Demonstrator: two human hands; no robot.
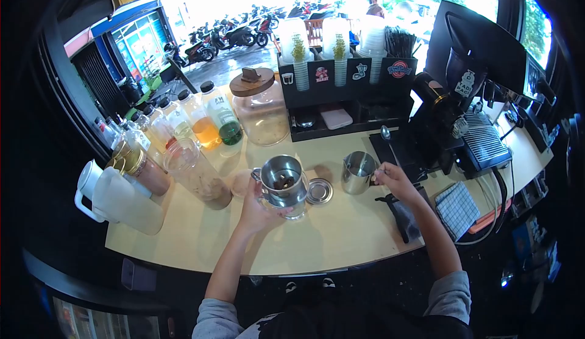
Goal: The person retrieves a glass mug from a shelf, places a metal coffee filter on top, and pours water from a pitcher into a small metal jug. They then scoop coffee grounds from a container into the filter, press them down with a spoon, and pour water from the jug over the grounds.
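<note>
My left hand (261,208) is closed around a metal coffee drip filter (281,183), tilted so that some dark stuff shows at its bottom. A clear glass (295,211) shows just below the filter, partly hidden by it and by my fingers. Right beside the filter lies a round metal lid (320,191) on the wooden counter (341,238). My right hand (395,181) grips the handle of a steel milk pitcher (358,173), which is upright at the counter's middle right.
Left of my hands stand a tall clear container (198,174), a white jug (125,202) and several bottles (204,125). Behind are a big jar (262,116) and a black cup rack (350,89). To the right are a coffee machine (481,144), a checked cloth (457,210) and a spoon (388,139).
</note>
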